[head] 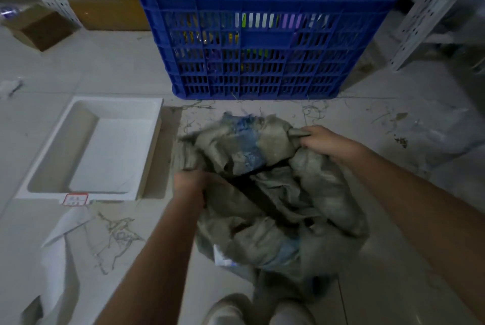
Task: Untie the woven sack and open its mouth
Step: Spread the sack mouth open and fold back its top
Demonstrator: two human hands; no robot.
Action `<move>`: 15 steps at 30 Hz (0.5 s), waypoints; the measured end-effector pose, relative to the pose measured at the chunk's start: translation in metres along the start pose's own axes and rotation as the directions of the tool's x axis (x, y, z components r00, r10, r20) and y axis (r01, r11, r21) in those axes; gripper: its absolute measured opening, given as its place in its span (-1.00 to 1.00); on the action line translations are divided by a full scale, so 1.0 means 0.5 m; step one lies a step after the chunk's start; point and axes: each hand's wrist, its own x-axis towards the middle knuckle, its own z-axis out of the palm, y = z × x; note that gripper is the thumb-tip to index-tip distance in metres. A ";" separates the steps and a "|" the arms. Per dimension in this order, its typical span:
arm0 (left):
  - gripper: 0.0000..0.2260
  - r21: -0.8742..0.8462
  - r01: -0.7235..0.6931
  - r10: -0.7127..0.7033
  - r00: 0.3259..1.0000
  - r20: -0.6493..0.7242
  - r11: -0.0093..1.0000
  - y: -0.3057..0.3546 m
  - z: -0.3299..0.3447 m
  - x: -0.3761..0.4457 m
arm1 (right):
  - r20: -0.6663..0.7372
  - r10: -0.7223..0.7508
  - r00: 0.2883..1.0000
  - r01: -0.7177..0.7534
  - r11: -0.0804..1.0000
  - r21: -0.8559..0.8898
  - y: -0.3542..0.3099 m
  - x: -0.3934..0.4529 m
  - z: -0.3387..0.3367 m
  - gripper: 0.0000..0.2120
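Sack (262, 193) sits on the floor (118, 75), near side of the blue crate (262, 43), right of the white tray (89, 151). Left hand (190, 183) is closed on the sack's left rim, fingers buried in the cloth. Right hand (325, 142) is clenched on the far right rim, bunching it into a roll. No tie visible; a dark gap runs between the two hands, so the mouth looks partly open. Step in hand looks like spreading the mouth. Next move likely calls for pulling the rims apart, left and right, without losing either hold. Loose fibres litter the floor around.
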 end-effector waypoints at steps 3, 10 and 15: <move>-0.78 -0.231 0.122 -0.083 0.981 0.173 0.965 0.017 -0.076 0.010 | -0.040 0.235 0.971 -0.213 0.931 0.298 0.024 -0.028 -0.046 -0.85; -0.74 -0.449 0.131 0.122 0.862 0.492 0.884 0.042 -0.136 0.006 | -0.088 0.333 0.939 -0.213 0.762 0.611 0.105 -0.064 -0.047 -0.73; -0.63 -0.228 0.078 -0.018 0.967 0.254 0.970 -0.023 -0.102 0.069 | -0.029 0.368 0.929 -0.293 0.783 0.549 0.159 -0.052 0.030 -0.72</move>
